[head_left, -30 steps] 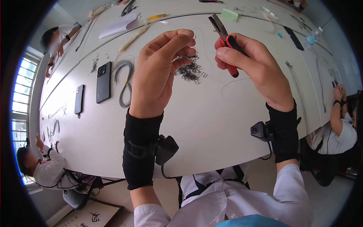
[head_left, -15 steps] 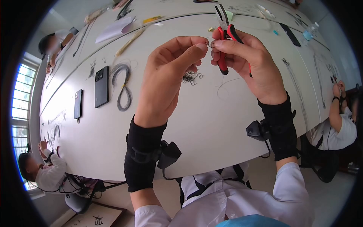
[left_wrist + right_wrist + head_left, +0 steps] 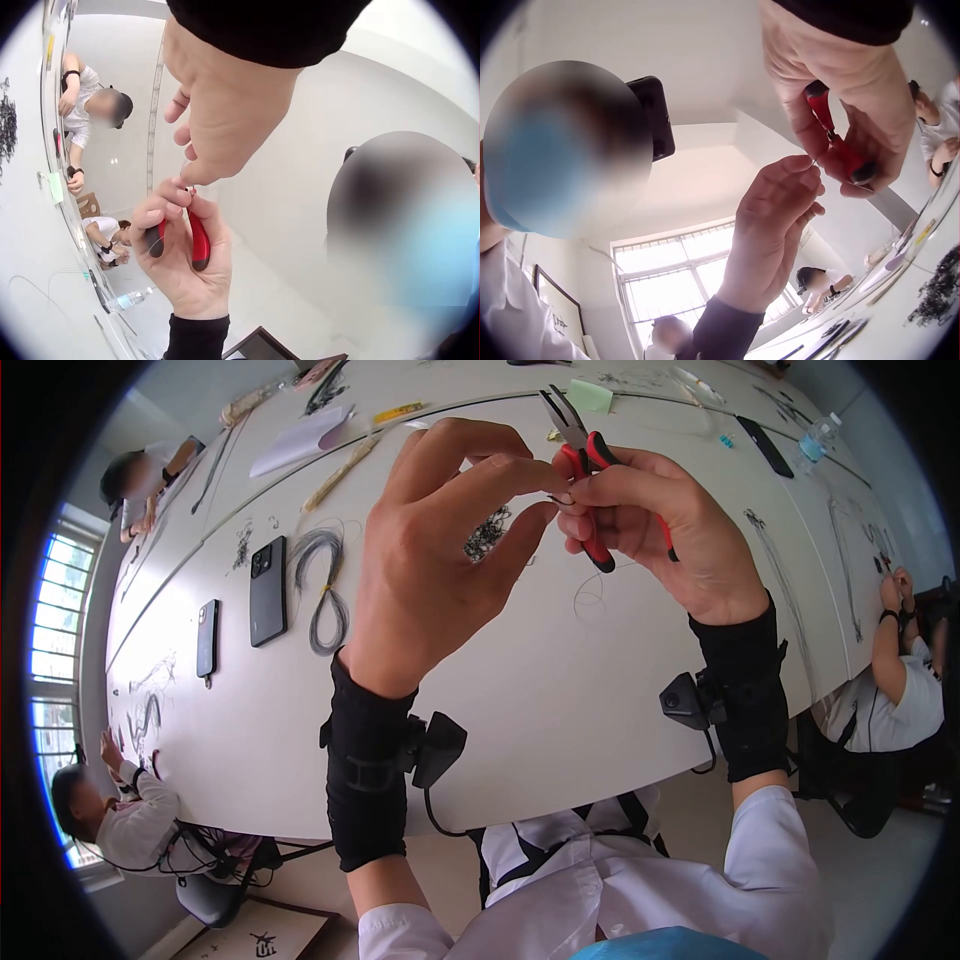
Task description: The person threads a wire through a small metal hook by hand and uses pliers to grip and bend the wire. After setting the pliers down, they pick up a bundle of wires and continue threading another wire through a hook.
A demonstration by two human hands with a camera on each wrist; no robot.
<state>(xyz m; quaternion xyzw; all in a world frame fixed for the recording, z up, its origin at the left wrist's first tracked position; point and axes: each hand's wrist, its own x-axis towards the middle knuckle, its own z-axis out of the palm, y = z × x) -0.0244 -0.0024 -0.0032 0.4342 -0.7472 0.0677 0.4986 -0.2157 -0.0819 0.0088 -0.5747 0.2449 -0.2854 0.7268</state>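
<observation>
My right hand (image 3: 665,525) holds red-handled pliers (image 3: 597,545), their metal jaws pointing up and away, slightly parted. Between the fingertips of both hands is a small dark hook (image 3: 562,501); my left hand (image 3: 425,560) pinches at it with thumb and forefinger, the other fingers bent. In the right wrist view, the left fingertips meet a thin piece beside the right hand's fingers, below the pliers (image 3: 821,112). A fine line curls by the pliers' grips (image 3: 199,244) in the left wrist view. Behind my left hand lies a pile of dark hooks (image 3: 487,538).
Two phones (image 3: 268,592) and a coil of grey line (image 3: 328,595) lie left on the white table (image 3: 540,710). Green paper (image 3: 591,397) is at the back, with a black phone (image 3: 765,448) and water bottle (image 3: 815,444) right. Other people sit around.
First the hands came together from apart, meeting at the hook. Since then my left wrist has turned, its thumb and forefinger spreading into a wider arch; the pliers have tilted left and dropped slightly.
</observation>
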